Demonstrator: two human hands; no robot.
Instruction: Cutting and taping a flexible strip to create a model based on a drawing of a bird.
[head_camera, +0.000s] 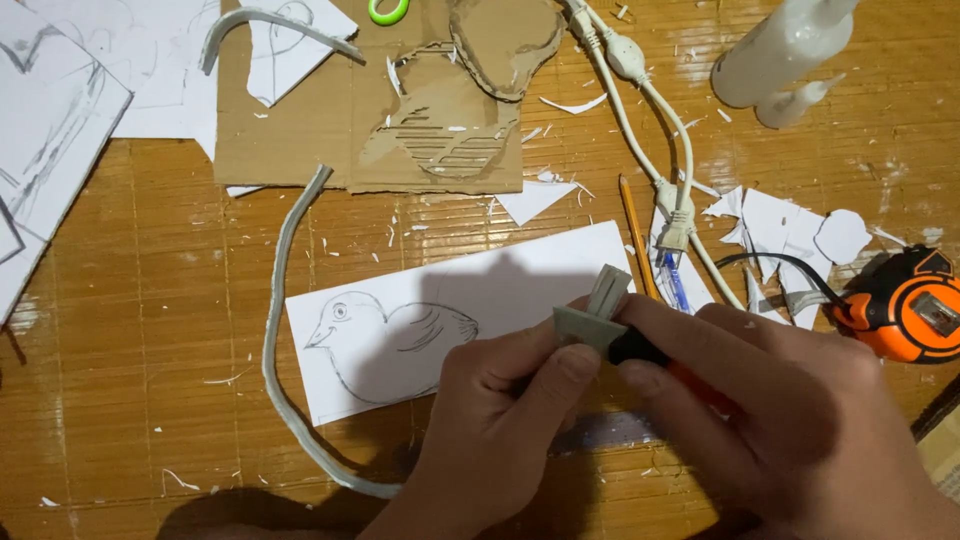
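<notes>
My left hand (505, 410) pinches a small grey piece of cardboard (597, 308) between thumb and fingers. My right hand (790, 420) grips a tool with a black and orange handle (640, 350), its tip against the grey piece. Both hands hover over the lower right end of a white paper sheet (470, 315) bearing a pencil drawing of a bird (385, 340). The tool's blade is hidden by the fingers.
A grey strip (275, 340) curves along the paper's left side. Cut brown cardboard (370, 110) lies at the top, white cable (640, 110), pencil (635, 235) and pen beside it. An orange tape measure (905, 305), paper scraps (790, 230) and glue bottles (780, 45) sit right.
</notes>
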